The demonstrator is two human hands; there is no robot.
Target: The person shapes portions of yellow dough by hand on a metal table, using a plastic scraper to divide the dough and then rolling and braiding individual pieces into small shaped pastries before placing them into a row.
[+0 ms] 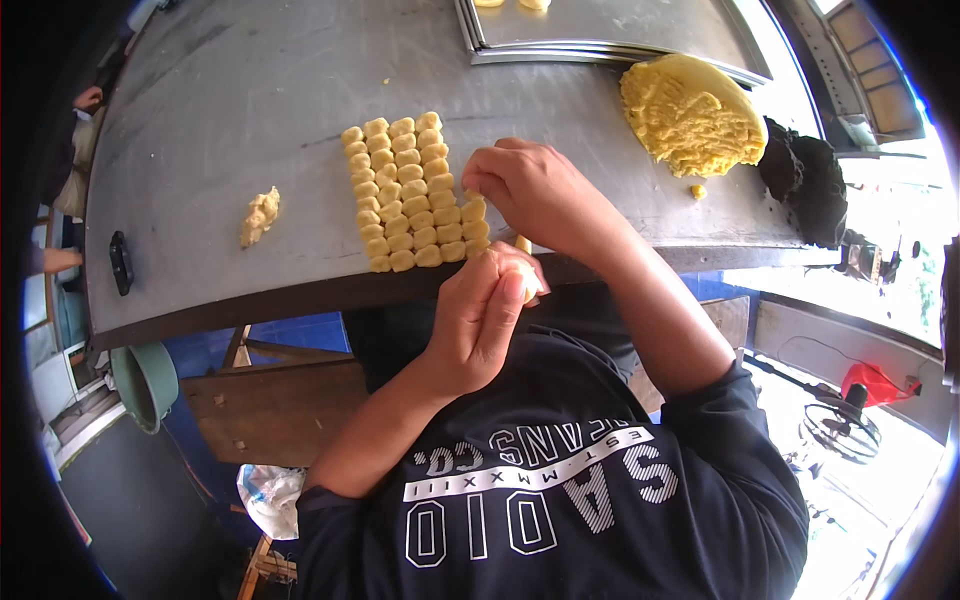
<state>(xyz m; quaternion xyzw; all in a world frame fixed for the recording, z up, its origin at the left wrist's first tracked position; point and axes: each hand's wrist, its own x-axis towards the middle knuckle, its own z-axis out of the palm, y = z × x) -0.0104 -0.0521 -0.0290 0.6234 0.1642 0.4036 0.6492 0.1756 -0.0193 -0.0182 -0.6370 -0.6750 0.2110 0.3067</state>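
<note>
Small pale-yellow dough balls (405,190) sit in tight rows on the metal table, close to its near edge. At the right side of this block, my right hand (530,190) has its fingertips pinched on a dough ball (472,194), above others in the short last column. My left hand (482,318) is closed just in front of the table edge. A bit of pale dough (530,284) shows at its thumb and fingertips, mostly covered by them. Another small dough piece (523,243) peeks out between my two hands.
A large yellow dough mass (692,115) lies at the right, beside crumpled black plastic (803,182). Metal trays (620,30) are stacked at the back. Leftward are a pale lump (261,216) and a black phone-like object (121,263). Another person's hand (62,260) shows far left.
</note>
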